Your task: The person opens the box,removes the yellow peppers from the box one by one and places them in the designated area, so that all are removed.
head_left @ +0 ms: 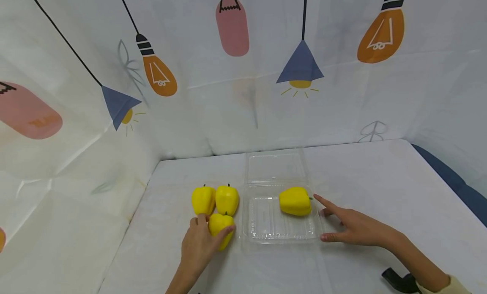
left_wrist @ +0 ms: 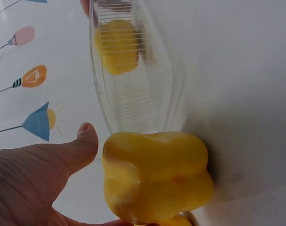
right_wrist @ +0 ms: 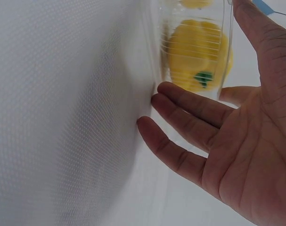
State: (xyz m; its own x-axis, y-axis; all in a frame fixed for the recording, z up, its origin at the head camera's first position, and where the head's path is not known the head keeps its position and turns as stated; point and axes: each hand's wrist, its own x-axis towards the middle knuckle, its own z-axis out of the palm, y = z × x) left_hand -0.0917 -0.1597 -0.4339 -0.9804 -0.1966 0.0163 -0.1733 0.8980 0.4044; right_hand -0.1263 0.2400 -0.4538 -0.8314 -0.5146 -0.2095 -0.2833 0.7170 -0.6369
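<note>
In the head view, my left hand point(head_left: 198, 245) is spread around the nearest yellow bell pepper point(head_left: 220, 224). The left wrist view shows the thumb straight, a small gap from that pepper point(left_wrist: 157, 176), with the other fingers mostly hidden at its far side. Two more yellow bell peppers stand just behind, one on the left point(head_left: 203, 199) and one on the right point(head_left: 227, 199). A clear plastic clamshell box point(head_left: 262, 230) lies with its lid folded back, another yellow bell pepper point(head_left: 295, 201) on its side in it. My right hand point(head_left: 354, 226) has fingers spread at the box's right edge.
A white cloth covers the table point(head_left: 365, 179). Behind it hangs a white sheet point(head_left: 213, 112) printed with lamps and bulbs. A black curved object point(head_left: 399, 281) lies by the right forearm, and dark blue material point(head_left: 445, 167) shows past the right table edge.
</note>
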